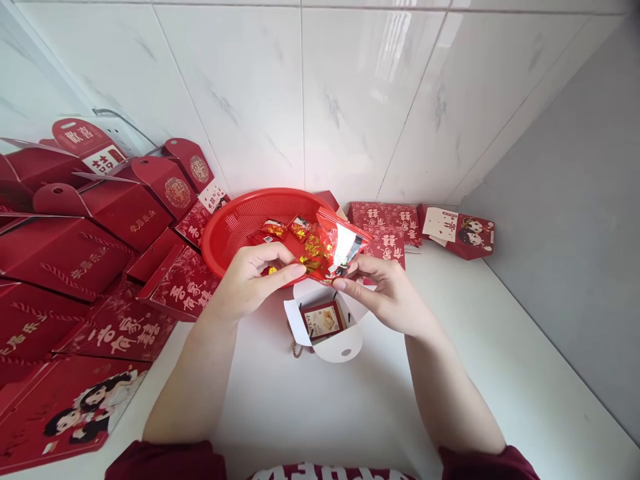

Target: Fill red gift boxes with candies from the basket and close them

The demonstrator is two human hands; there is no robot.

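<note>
A shiny red packet [343, 243] with gold and black print is held up between both hands. My left hand [255, 277] pinches its lower left corner between thumb and fingers. At its lower right edge, my right hand [383, 290] grips it the same way. Just below the packet stands an open small box [345, 349] with white inner flaps, and a packet with a food picture [323, 320] lies inside it. Behind the hands is a red plastic basket [227, 230] holding several small red and gold wrapped pieces [300, 227].
Many red gift boxes [120, 213] and bags crowd the left side. Flat red patterned boxes [385, 223] lie behind the basket's right side, beside a box with cartoon figures [470, 233]. A white tiled wall [360, 100] closes the back and a grey surface [565, 200] the right.
</note>
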